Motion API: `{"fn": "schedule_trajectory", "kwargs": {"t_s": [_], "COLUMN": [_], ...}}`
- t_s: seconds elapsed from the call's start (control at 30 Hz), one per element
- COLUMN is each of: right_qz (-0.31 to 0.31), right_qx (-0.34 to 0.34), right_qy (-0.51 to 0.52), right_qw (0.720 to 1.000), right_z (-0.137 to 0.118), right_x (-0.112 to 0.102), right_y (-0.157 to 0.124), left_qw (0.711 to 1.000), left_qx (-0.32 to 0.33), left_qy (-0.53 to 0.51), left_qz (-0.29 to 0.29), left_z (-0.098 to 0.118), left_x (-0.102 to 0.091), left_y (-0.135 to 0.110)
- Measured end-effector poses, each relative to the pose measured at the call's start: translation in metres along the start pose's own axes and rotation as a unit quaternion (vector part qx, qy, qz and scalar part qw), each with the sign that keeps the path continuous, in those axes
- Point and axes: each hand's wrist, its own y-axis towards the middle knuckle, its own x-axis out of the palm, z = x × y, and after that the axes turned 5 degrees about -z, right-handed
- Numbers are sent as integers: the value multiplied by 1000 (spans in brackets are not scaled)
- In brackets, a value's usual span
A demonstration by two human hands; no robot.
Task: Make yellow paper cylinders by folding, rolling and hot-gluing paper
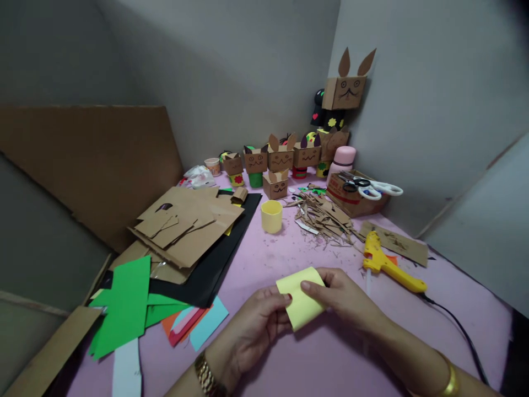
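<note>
A curled piece of yellow paper (301,298) sits between both my hands just above the pink table (330,364). My left hand (256,325) pinches its left edge with thumb and fingers. From the right side my right hand (343,295) grips it, thumb on top, bending it into a roll. A finished yellow paper cylinder (271,215) stands upright further back on the table.
A yellow glue gun (386,263) with its black cord lies to the right. Cardboard scraps (324,218), a box with scissors (372,188) and a row of cardboard animal figures (281,160) fill the back. Cardboard sheets (185,223), black and green paper (124,309) lie at left.
</note>
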Motion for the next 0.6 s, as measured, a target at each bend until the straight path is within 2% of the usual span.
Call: {"fn": "schedule_trajectory", "kwargs": {"t_s": [0.17,0.3,0.37,0.4,0.43,0.5,0.53,0.57,0.6], "right_qz": [19,12,44,83,134,220,230,210,164], "right_qx": [10,13,-14,-45,-87,-188,-237,-281,-317], "right_qy": [-8,-32,-79,-119,-169,-274,-319,-356,-381], "right_qw": [1000,999,996,988,973,917,888,867,853], "right_z": [-1,-1,-1,-2,-3,-5,-6,-7,-7], "right_x": [1,-1,-3,-4,-4,-1,2,6,11], "right_y": [-1,1,1,-1,-2,-9,-13,-17,-21], "left_qw": [1000,999,997,996,994,992,991,989,988], "left_qx": [-2,-17,-37,-45,-47,-39,-32,-23,-11], "left_qy": [4,-31,-60,-77,-93,-121,-133,-145,-157], "left_qz": [14,26,31,29,26,16,10,7,8], "left_z": [-1,-2,-2,-2,-2,-1,-1,-2,-2], "left_x": [-2,-7,-8,-8,-7,-5,-4,-3,-2], "left_y": [-1,1,2,3,3,3,3,2,2]}}
